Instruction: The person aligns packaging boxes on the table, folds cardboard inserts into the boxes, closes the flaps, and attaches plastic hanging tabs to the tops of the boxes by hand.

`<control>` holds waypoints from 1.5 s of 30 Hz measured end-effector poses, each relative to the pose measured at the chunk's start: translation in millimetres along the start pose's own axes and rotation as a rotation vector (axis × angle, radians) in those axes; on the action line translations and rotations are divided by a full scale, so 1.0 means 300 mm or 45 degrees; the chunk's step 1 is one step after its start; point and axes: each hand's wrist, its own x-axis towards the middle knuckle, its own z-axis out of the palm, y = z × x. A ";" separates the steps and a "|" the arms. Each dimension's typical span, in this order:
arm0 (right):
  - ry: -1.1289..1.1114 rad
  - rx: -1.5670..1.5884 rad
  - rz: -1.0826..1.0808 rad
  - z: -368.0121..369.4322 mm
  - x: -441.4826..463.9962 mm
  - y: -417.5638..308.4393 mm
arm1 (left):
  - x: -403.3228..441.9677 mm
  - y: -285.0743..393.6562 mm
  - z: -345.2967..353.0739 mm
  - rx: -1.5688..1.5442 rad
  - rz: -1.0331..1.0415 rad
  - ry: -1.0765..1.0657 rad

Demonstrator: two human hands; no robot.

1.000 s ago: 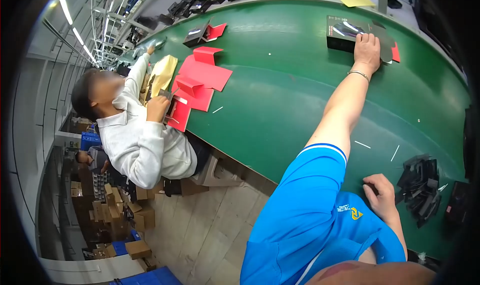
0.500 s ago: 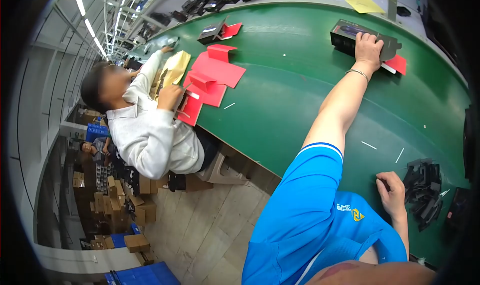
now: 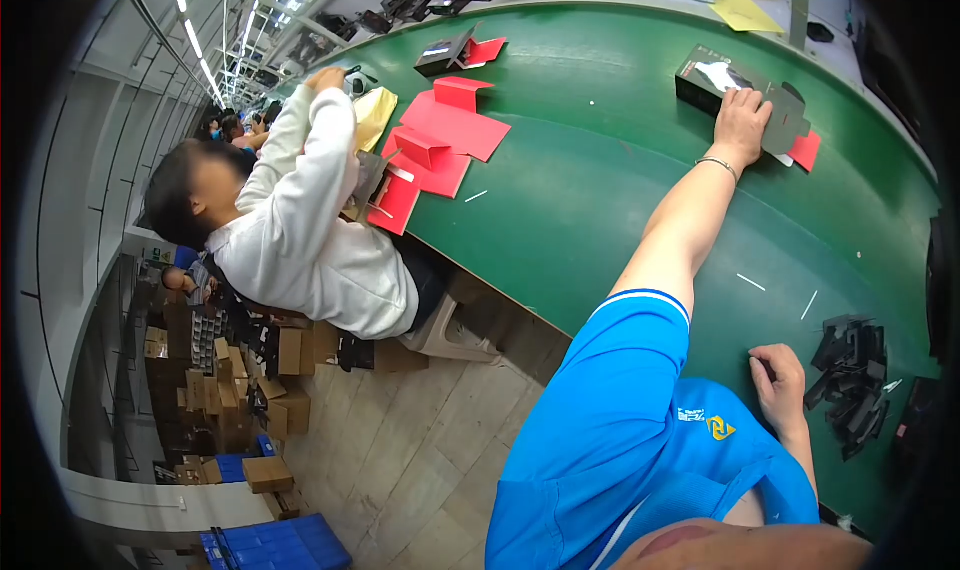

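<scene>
My left hand (image 3: 742, 128) reaches far across the green bench and is closed on the edge of a black printed box (image 3: 700, 88). The box's grey end flap (image 3: 790, 118) stands open, and a red card piece (image 3: 805, 151) sticks out beside it. Some of my fingers are hidden against the box. My right hand (image 3: 782, 380) rests near the bench's front, loosely curled, thumb apart from the fingers, with nothing in it. Beside it lies a pile of black folded pieces (image 3: 850, 380).
At left a co-worker in a white top (image 3: 310, 230) sits by red folded cards (image 3: 440, 135) and a yellow bag (image 3: 375, 115). Another black box (image 3: 445, 52) stands beyond. Thin white strips (image 3: 751, 282) lie on the green bench (image 3: 590, 200). A yellow sheet (image 3: 748, 10) lies at the back.
The black box under my left hand has turned slightly, showing more of its printed top and grey flap. The co-worker has raised both hands together. My right hand has barely moved.
</scene>
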 end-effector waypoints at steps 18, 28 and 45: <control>0.130 -0.014 -0.112 0.004 0.010 0.066 | -0.025 0.013 0.043 -0.120 0.025 -0.012; 0.103 -0.025 -0.123 -0.005 -0.002 0.077 | -0.035 0.016 0.050 -0.061 0.056 -0.071; 0.071 0.049 -0.002 0.023 0.032 0.015 | 0.001 0.062 0.023 -0.138 -0.101 0.173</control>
